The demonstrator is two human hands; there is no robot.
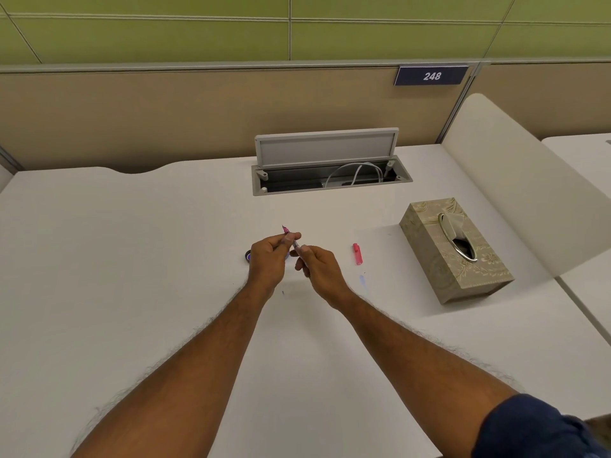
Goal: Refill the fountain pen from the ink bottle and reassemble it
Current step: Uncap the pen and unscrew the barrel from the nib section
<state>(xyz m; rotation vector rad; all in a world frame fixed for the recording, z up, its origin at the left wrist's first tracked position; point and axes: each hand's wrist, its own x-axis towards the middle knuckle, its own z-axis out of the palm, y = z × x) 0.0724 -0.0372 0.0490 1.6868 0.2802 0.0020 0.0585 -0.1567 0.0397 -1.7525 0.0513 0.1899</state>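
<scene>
Both hands meet over the white desk [132,259] near centre. Left hand [266,264] is closed around the pen's nib section [286,233], nib pointing to 11 o'clock. Right hand [317,269] pinches the clear converter end [298,248] of the same piece, at 5 o'clock from the nib.

Tissue box [454,251] sits at 3 o'clock from the hands, well apart. Open cable tray [330,173] lies at 12 o'clock. Pink pen part [357,253] lies flat at 3 o'clock, near the right hand. Ink bottle [248,256] shows at 9 o'clock, mostly hidden behind the left hand. 1 faint blue smear [362,280] marks the desk.
</scene>
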